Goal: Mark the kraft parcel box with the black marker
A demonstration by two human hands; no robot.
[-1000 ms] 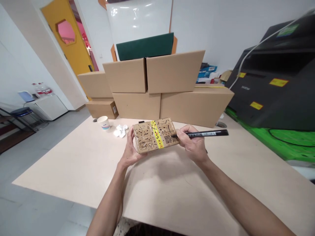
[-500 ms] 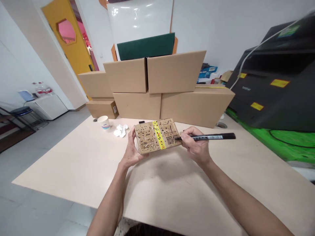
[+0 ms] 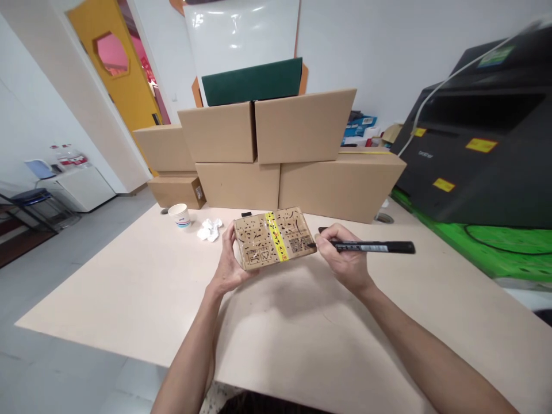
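My left hand [image 3: 228, 261] holds a small flat cardboard box [image 3: 273, 238] by its left end, tilted up above the beige table [image 3: 129, 287]. The box has a yellow tape stripe across its middle and black marks and printed symbols all over its face. My right hand [image 3: 345, 256] grips a black marker pen [image 3: 371, 246], which lies almost level and points left. The pen tip touches the box's lower right corner, near a square printed code.
Several large cardboard boxes [image 3: 302, 155] are stacked along the table's far edge. A paper cup [image 3: 180, 215] and crumpled white tissue [image 3: 209, 229] lie at the far left of the table. A big black printer [image 3: 483, 149] stands at the right.
The pen tip has slid right and down across the box face, from beside the code to the lower right corner. The pen's rear end dropped lower. The left hand kept the box still.
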